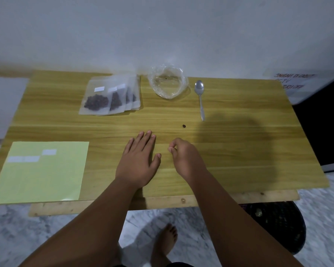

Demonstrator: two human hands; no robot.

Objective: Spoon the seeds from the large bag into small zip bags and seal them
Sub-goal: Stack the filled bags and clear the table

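The large clear bag (168, 81) lies open at the back of the wooden table (239, 151), with only a dark speck inside. A metal spoon (200, 97) rests just right of it, handle toward me. Several small zip bags (112, 96) holding dark seeds lie overlapped at the back left, each with a white label. One loose seed (184, 126) sits on the table ahead of my hands. My left hand (140, 160) lies flat on the wood with fingers straight. My right hand (183, 157) hovers beside it with fingers curled in; I see nothing in it.
A pale yellow label sheet (41, 174) with three white stickers lies at the front left, overhanging the table edge. A dark round object (278, 224) stands on the marbled floor at the right. My bare foot (165, 243) is under the table's front edge.
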